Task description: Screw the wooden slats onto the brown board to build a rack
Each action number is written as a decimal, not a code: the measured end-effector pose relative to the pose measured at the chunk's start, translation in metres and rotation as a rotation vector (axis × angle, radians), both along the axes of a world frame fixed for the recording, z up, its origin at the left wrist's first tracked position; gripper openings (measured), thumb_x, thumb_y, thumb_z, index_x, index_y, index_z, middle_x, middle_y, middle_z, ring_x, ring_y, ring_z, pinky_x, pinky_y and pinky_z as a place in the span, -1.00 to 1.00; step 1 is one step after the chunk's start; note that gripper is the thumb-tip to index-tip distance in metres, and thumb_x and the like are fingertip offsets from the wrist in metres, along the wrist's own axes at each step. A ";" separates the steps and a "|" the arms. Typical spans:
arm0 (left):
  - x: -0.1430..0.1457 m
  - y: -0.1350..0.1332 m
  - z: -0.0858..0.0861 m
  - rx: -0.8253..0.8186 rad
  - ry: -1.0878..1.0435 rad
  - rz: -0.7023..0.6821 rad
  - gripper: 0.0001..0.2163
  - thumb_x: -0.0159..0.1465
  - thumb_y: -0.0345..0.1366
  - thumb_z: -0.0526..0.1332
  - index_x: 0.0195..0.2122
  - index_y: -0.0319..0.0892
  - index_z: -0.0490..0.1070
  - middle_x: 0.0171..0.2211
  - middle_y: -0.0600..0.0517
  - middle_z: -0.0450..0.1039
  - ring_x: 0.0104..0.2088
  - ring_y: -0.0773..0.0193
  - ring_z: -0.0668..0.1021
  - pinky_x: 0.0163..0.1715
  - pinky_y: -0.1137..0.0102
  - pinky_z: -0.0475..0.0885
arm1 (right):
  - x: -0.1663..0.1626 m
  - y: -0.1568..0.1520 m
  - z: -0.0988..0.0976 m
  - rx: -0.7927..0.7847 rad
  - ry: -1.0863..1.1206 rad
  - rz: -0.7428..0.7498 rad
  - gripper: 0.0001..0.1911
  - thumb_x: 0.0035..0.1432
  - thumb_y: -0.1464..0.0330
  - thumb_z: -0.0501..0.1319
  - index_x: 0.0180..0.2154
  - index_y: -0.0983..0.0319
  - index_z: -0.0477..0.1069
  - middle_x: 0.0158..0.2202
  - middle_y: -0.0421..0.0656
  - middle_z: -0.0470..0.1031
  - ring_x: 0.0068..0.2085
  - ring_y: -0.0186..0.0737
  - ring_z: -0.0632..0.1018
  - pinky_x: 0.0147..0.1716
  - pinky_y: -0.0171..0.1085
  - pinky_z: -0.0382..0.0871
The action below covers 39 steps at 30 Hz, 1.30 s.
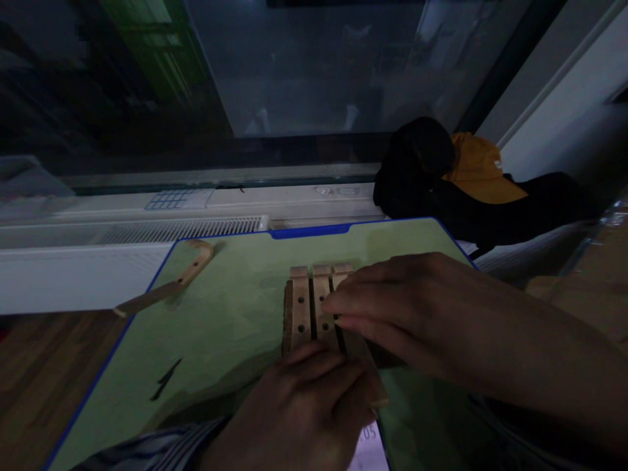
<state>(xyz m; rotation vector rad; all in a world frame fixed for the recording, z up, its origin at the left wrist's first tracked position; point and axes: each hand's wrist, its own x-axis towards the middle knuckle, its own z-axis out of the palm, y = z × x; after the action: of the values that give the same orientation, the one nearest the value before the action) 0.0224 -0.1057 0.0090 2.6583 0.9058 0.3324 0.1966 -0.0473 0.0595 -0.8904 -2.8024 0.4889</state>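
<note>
Steadying three drilled wooden slats (307, 307) side by side, flat on the green mat (220, 327). Covering their near ends with the left hand (304, 405), fingers laid over the top, probably to stop sliding; cannot tell whether the thumb clamps beneath. Resting the right hand (407, 307) flat on the rightmost slat, fingers straight, together, unclamped, apparently keeping it level. Left of the grip: curved wooden piece (171, 282). Beyond, to the right: orange cap (478, 173).

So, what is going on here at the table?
A person works with both hands on a set of wooden slats with holes, lying side by side on a green mat. The left hand covers their near ends. The right hand lays its fingers across the rightmost slats. A curved wooden piece lies apart at the mat's far left corner. An orange cap rests on a black bag.
</note>
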 end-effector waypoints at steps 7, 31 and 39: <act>-0.001 0.000 -0.004 -0.004 -0.022 -0.013 -0.84 0.27 -0.37 0.08 -0.21 -0.18 0.44 -0.30 -0.03 0.54 -0.25 0.19 0.55 -0.12 0.27 0.42 | -0.001 -0.003 0.005 -0.075 -0.009 0.013 -0.87 0.24 0.44 0.07 -0.25 0.18 0.38 -0.22 -0.32 0.47 -0.25 -0.40 0.46 -0.25 -0.36 0.22; -0.001 -0.001 -0.003 -0.069 0.018 -0.035 -0.82 0.27 -0.35 0.09 -0.15 -0.20 0.43 -0.25 -0.06 0.52 -0.19 0.16 0.53 -0.06 0.23 0.37 | 0.000 -0.002 -0.005 0.073 -0.007 -0.099 -0.93 0.25 0.33 0.06 -0.25 0.12 0.31 -0.33 -0.35 0.47 -0.38 -0.34 0.46 -0.45 -0.29 0.16; 0.000 0.000 -0.001 -0.072 0.018 -0.037 -0.82 0.27 -0.33 0.11 -0.15 -0.21 0.43 -0.24 -0.05 0.52 -0.17 0.16 0.52 -0.04 0.24 0.37 | -0.004 0.000 -0.003 -0.037 0.002 0.047 -0.93 0.22 0.40 0.11 -0.32 0.17 0.34 -0.34 -0.33 0.44 -0.32 -0.37 0.44 -0.34 -0.33 0.21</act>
<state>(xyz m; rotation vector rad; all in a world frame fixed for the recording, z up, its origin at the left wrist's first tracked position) 0.0221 -0.1060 0.0080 2.6127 0.8570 0.2632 0.1923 -0.0470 0.0567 -0.8318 -2.8269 0.5507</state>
